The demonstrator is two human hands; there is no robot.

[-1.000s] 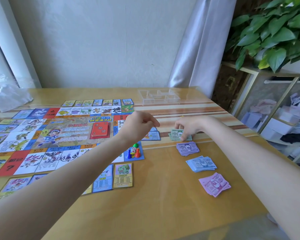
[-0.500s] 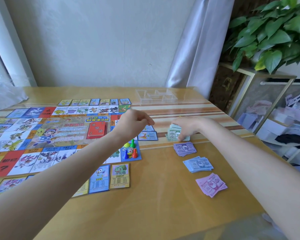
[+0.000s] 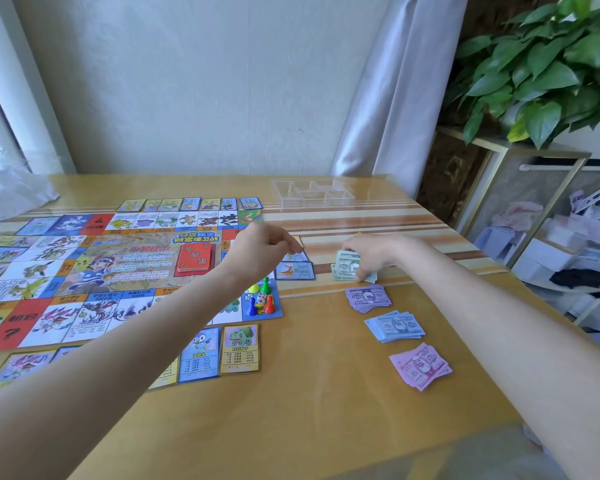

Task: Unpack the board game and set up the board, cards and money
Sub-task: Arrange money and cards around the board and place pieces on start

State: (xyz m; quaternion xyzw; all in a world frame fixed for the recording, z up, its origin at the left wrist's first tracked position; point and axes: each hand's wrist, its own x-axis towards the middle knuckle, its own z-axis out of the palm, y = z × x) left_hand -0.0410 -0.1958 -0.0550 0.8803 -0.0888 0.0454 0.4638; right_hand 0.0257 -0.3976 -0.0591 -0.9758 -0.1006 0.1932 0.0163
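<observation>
The colourful game board (image 3: pixel 94 271) lies flat on the left of the table, with a red card deck (image 3: pixel 194 258) in its middle and pawns with a die (image 3: pixel 261 296) on its near right corner. Property cards (image 3: pixel 239 348) lie along its edges. My right hand (image 3: pixel 371 254) grips a stack of green money (image 3: pixel 347 266) standing on the table. Below it lie purple money (image 3: pixel 368 297), blue money (image 3: pixel 394 325) and pink money (image 3: pixel 420 365). My left hand (image 3: pixel 264 247) hovers over the board's right edge, fingers curled, holding nothing I can see.
A clear plastic tray (image 3: pixel 312 192) with compartments stands at the back of the wooden table (image 3: pixel 309 410). A crumpled plastic bag (image 3: pixel 11 192) lies at the far left. A potted plant (image 3: pixel 548 64) and a shelf with clutter stand to the right.
My right hand has lifted the green money from flat to an upright stack. My left hand stays hovering over the board's edge.
</observation>
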